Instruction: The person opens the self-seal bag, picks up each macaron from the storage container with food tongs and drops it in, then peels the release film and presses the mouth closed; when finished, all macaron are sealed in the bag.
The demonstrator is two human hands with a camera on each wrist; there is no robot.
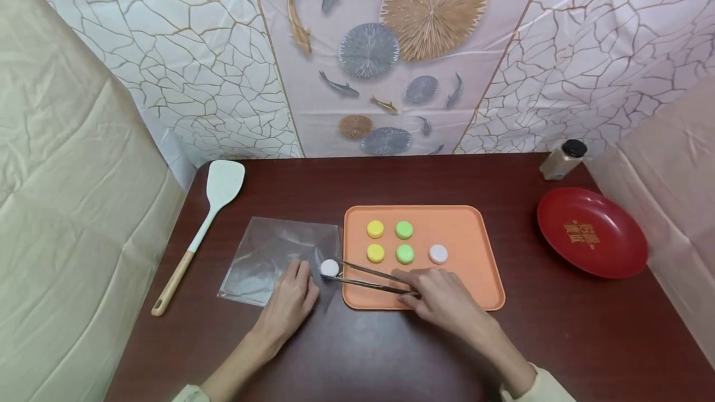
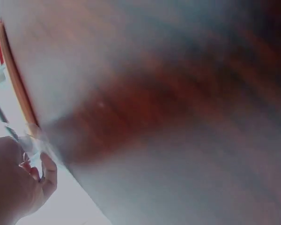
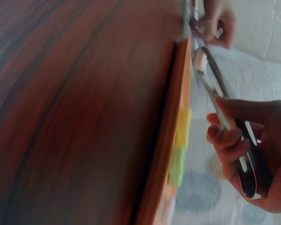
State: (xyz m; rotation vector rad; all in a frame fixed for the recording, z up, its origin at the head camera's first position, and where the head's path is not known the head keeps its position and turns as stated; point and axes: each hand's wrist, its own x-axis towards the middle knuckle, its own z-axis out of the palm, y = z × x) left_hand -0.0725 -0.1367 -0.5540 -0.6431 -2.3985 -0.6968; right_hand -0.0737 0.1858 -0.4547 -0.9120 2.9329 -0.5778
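Observation:
My right hand (image 1: 444,298) grips a pair of metal tongs (image 1: 371,286), whose tips stand around a white macaron (image 1: 329,268) at the bag's right edge. In the right wrist view the tongs (image 3: 220,93) rise above the tray's level with the pale macaron (image 3: 200,61) between their ends. My left hand (image 1: 287,296) pinches the lower right part of a clear plastic bag (image 1: 262,259) that lies flat; its film shows at the fingertips in the left wrist view. Two yellow macarons (image 1: 375,253), two green macarons (image 1: 404,254) and a white macaron (image 1: 438,254) sit on an orange tray (image 1: 463,222).
A white spatula (image 1: 224,183) with a wooden handle lies at the table's left. On the right are a red plate (image 1: 609,228) with gold characters and a small jar (image 1: 561,161) with a black lid. Patterned cloth (image 1: 223,48) hangs behind the table.

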